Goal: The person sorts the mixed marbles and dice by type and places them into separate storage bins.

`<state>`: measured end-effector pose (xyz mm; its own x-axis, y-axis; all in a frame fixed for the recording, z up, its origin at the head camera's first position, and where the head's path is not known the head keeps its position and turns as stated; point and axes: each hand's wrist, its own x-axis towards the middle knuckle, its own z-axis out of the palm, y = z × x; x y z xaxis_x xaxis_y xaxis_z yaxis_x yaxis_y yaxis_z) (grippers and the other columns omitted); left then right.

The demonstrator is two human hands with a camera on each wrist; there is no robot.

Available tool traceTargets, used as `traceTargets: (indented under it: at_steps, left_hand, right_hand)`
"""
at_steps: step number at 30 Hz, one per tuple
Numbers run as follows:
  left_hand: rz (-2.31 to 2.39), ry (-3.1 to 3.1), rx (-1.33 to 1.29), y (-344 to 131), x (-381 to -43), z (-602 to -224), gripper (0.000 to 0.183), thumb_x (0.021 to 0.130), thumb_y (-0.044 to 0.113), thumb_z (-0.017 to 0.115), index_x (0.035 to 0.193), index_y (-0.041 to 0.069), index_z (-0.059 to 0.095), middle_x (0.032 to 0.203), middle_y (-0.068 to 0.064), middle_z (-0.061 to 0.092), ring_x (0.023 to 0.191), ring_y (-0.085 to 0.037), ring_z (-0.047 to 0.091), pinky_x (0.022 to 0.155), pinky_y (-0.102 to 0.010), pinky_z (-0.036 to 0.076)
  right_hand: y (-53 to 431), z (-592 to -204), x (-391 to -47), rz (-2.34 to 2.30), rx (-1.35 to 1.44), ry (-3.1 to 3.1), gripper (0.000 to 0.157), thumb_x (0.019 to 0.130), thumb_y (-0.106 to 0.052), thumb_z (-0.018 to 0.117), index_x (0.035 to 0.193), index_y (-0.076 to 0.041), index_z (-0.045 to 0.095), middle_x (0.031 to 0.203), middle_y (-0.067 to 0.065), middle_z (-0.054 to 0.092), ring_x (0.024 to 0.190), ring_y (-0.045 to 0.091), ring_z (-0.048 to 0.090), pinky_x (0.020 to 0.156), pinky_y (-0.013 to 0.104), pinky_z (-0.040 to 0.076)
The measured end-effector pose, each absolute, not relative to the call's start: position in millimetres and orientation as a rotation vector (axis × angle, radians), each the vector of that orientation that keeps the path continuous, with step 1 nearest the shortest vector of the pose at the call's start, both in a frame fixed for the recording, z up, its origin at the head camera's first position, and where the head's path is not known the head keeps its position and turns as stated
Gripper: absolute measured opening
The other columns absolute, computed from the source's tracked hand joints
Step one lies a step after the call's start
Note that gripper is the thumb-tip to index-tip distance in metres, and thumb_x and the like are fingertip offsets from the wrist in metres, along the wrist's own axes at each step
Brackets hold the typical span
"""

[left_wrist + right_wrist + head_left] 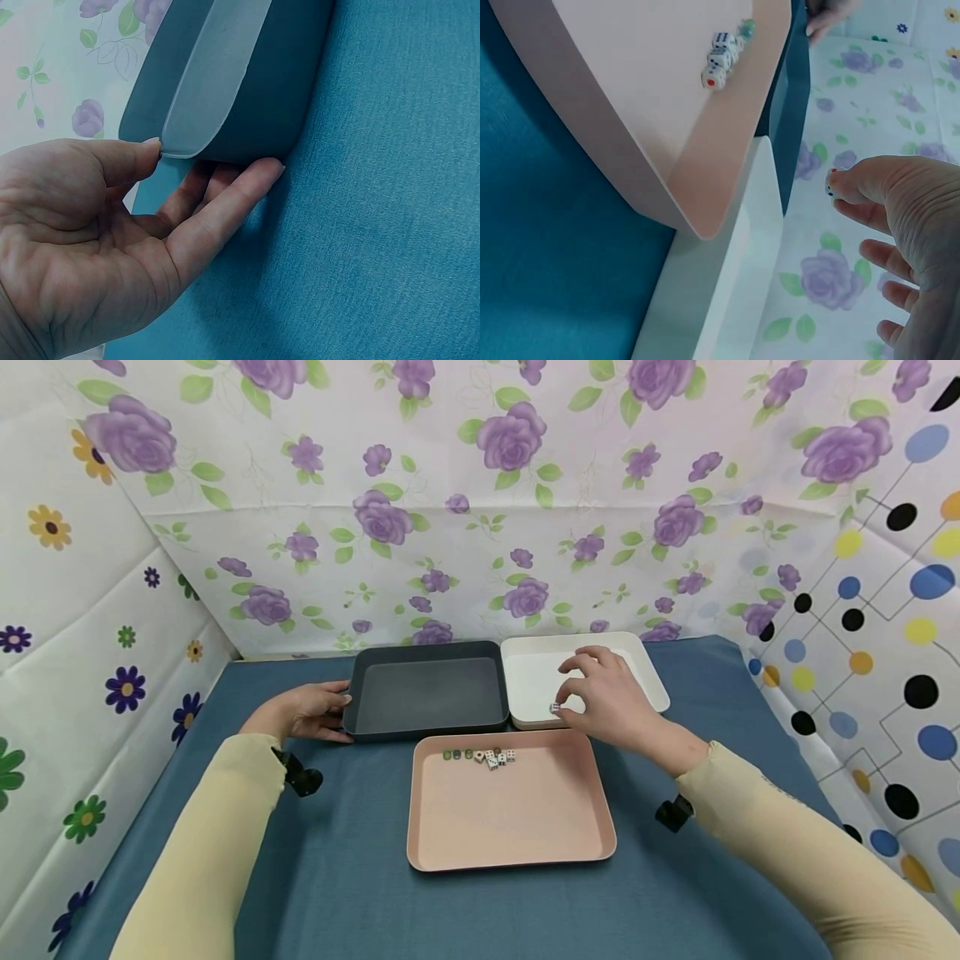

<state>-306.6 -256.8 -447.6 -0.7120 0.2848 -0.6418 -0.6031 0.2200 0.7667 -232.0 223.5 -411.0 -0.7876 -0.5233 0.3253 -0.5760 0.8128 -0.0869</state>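
Note:
My right hand (611,697) is over the white tray (652,681), pinching a small white die (555,707) between thumb and index finger. In the right wrist view, that die (830,184) shows red and dark pips, while the other fingers are loosely spread. On the left, my left hand (311,710) holds the end of the dark grey tray (427,689). The left wrist view shows its thumb at the tray's rim (180,155) and its fingers against the outer wall. Several white dice (492,761) and green dice (457,754) lie near the far edge of the pink tray (510,827).
Both the dark grey and white trays stand side by side behind the pink one, on a blue cloth (337,877). A flowered sheet (450,552) rises behind them. Patterned sheets flank the table at left (67,635) and right (877,635).

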Motion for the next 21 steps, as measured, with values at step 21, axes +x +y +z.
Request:
traceTargets:
  at_steps: [21]
  left_hand:
    - [1.582,1.792,-0.318,-256,-307,-448,0.064,0.115,0.014,0.03,0.165,0.027,-0.006,0.165,-0.029,0.017,0.147,-0.045,0.031,0.099,-0.058,0.052]
  right_hand:
    - [250,-394,-261,0.277,0.683,-2.765,0.01,0.088,-0.026,0.083,0.09,-0.017,0.082,0.133,0.015,0.06,0.139,0.042,0.035,0.113,0.066,0.029]
